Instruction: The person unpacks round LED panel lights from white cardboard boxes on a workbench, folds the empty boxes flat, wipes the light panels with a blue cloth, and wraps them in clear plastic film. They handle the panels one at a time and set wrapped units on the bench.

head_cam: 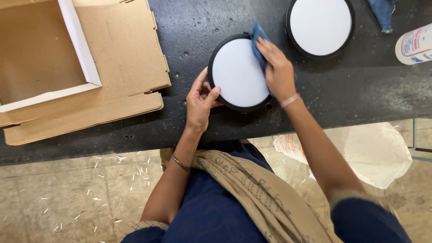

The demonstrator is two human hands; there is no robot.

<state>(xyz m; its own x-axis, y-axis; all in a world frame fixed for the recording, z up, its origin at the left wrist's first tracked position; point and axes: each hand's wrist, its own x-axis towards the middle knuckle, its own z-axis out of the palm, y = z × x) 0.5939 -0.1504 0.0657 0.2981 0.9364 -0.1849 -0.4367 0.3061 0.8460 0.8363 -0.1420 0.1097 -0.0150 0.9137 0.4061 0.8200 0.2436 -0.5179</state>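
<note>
A round white panel light with a black rim (236, 74) lies on the dark workbench (351, 94) in front of me. My left hand (200, 101) grips its left edge, thumb on the white face. My right hand (276, 67) presses a blue cloth (257, 38) against the upper right part of the white face. A second round light of the same kind (320, 26) lies farther back on the right, untouched.
Flattened brown cardboard (121, 58) and an open box with a white rim (78, 49) cover the bench's left side. A white bottle (416, 45) lies at the right edge, blue fabric (382, 11) at the top. A pale sack (369, 148) sits on the littered floor.
</note>
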